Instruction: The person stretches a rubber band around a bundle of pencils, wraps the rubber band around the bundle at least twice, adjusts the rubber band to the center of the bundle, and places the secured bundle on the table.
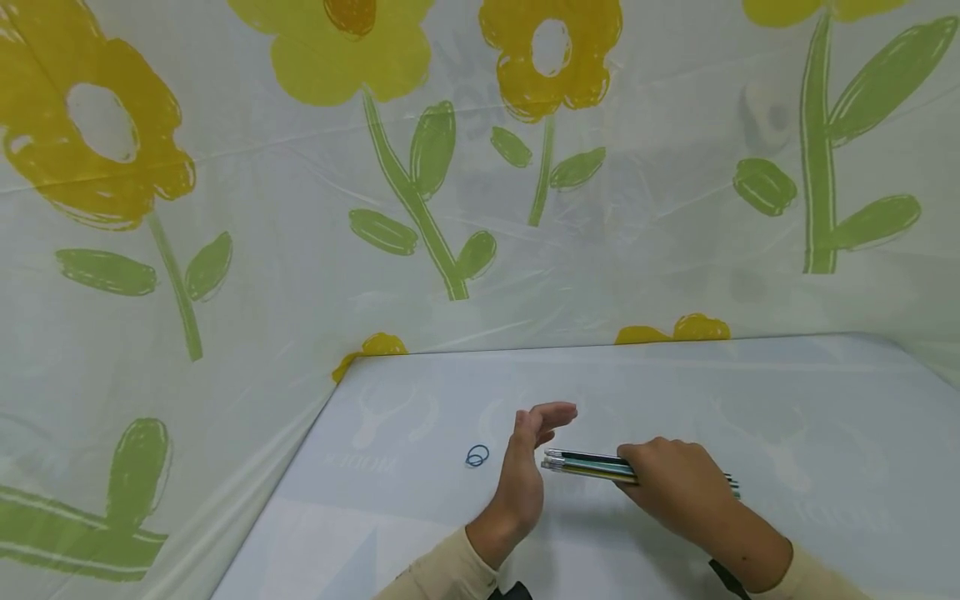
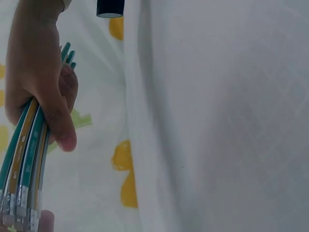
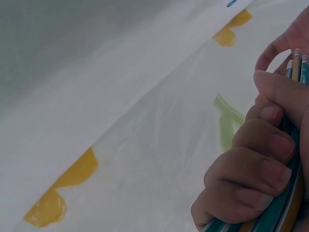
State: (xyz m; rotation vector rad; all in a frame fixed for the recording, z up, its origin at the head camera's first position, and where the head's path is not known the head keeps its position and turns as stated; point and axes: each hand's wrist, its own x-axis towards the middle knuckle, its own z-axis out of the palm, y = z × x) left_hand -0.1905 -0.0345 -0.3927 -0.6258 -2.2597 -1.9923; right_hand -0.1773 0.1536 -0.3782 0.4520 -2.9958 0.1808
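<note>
Clearly, the right hand [image 1: 678, 489] grips the pencils [image 1: 591, 467] above the table [image 1: 840, 433]; a slack hold could let some scatter (the left hand [image 1: 522, 473], holding nothing, stands just beside their erasers [image 1: 551, 460]).

Soft, diffuse light with faint shadows on the table [image 1: 660, 392]

We see pencils [image 1: 588, 467] in the right hand [image 1: 678, 487]. Left of the pencils are the left hand [image 1: 522, 471], then loops [image 1: 477, 455] on the counter [image 1: 847, 400].
</note>
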